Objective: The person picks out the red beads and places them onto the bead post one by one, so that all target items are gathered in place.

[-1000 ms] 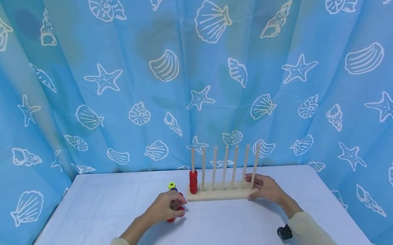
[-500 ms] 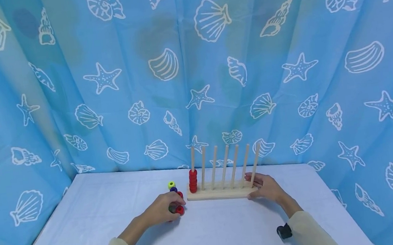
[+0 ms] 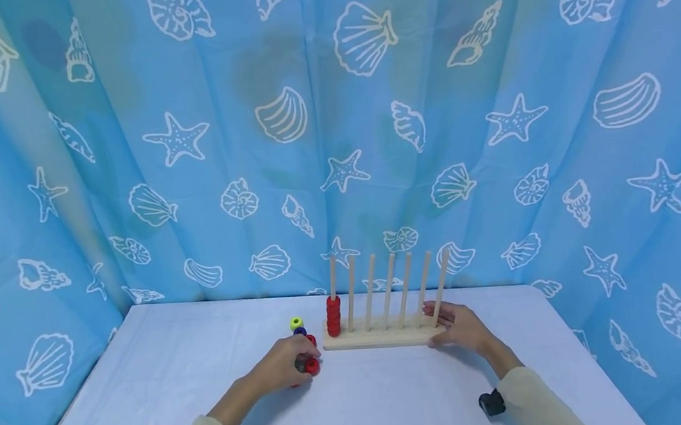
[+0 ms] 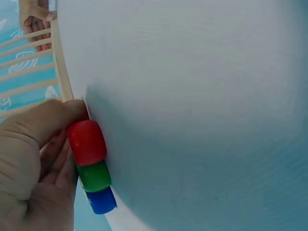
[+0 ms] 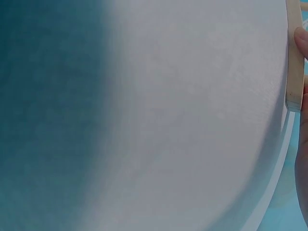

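Note:
My left hand (image 3: 282, 365) is low over a cluster of small beads left of the wooden peg rack (image 3: 368, 340). In the left wrist view, the thumb and fingers of that hand (image 4: 36, 154) pinch a partly hidden red bead (image 4: 85, 111). Against it lie another red bead (image 4: 87, 143), a green bead (image 4: 95, 176) and a blue bead (image 4: 101, 200). Several red beads (image 3: 333, 316) are stacked on the rack's leftmost peg. My right hand (image 3: 466, 328) grips the rack's right end, thumb in front and fingers behind; its thumb (image 5: 301, 41) shows against the base (image 5: 294, 72).
Beyond my left hand lie a yellow bead (image 3: 296, 323), a dark blue bead (image 3: 300, 331) and a red bead (image 3: 311, 340). The other rack pegs stand bare. A blue curtain (image 3: 307, 139) with white shell prints hangs behind the white-covered table (image 3: 375, 405).
The left fingertips have drawn back slightly from the rack's left end and sit closer to the thumb at the beads. My right hand and the rack have stayed in place.

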{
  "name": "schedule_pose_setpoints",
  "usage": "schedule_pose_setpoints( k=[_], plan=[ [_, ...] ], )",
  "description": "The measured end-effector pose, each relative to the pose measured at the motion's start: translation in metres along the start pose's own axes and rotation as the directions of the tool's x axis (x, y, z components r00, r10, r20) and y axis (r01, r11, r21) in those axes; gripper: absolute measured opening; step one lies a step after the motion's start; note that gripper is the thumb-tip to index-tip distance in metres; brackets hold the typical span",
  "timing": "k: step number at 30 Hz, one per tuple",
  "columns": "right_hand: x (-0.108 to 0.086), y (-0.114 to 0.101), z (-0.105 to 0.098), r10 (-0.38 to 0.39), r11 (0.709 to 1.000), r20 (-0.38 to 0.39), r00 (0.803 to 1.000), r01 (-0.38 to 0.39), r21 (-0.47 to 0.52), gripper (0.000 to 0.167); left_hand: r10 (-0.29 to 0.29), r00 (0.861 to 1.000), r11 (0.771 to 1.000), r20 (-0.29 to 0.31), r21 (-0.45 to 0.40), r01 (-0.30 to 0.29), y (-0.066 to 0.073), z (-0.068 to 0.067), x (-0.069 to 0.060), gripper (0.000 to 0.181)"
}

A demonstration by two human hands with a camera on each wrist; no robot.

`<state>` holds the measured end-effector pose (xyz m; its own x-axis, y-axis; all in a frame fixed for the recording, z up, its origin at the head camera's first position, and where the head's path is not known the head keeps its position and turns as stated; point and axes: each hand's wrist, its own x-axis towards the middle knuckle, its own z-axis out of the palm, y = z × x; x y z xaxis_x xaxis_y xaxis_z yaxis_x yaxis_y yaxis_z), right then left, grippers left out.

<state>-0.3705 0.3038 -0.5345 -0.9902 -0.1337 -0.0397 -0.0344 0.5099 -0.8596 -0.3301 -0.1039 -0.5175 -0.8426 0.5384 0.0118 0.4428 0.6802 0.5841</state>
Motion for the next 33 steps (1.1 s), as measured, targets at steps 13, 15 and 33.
schedule_pose_setpoints(
  k=[13,15,33],
  plan=[
    [0.003,0.004,-0.001,-0.019,1.000,-0.004,1.000,0.019,-0.007,0.081,-0.024,0.999,0.983,-0.039,-0.180,0.016,0.006,-0.007,-0.001,0.036],
    [0.003,0.004,-0.001,-0.013,1.000,-0.006,1.000,0.013,-0.005,0.081,-0.024,0.997,0.980,-0.070,-0.198,0.010,0.007,-0.009,-0.001,0.034],
    [0.002,0.002,-0.002,-0.017,1.000,0.000,1.000,0.017,-0.008,0.080,-0.008,0.983,0.958,-0.184,-0.285,-0.045,0.007,-0.011,0.003,0.035]
  ],
)
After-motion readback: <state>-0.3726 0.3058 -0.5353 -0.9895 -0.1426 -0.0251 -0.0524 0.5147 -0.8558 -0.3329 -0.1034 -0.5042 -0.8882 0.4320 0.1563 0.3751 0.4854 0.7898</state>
